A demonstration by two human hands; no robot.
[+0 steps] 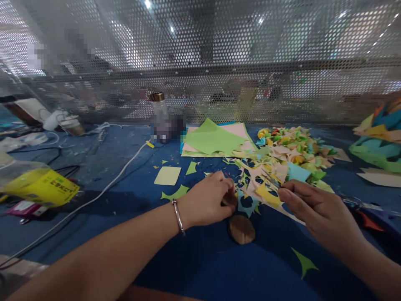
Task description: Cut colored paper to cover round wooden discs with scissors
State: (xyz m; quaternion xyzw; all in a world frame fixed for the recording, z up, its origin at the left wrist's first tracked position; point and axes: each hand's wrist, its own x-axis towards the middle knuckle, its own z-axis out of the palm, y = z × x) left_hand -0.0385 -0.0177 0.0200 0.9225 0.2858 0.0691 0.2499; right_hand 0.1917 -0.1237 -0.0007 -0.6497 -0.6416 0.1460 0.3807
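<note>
My left hand (213,198), with a silver bracelet at the wrist, has its fingers curled down over a brown object whose shape is mostly hidden. A round brown disc (242,229) lies on the blue table just below it. Between thumb and fingers, my right hand (316,209) pinches a thin metal tool (272,179) that looks like tweezers, its tip over the paper scraps. Beneath the tool are a yellow paper scrap (268,195) and pink cut paper. A light-blue cut scrap (247,203) rests between the hands.
Stacked coloured sheets (216,140) lie at the back, beside a heap of small folded paper pieces (297,150). A lidded bottle (159,110) stands behind. A white cable (112,184) and a yellow packet (46,186) are at left; a perforated metal screen (200,71) closes the back.
</note>
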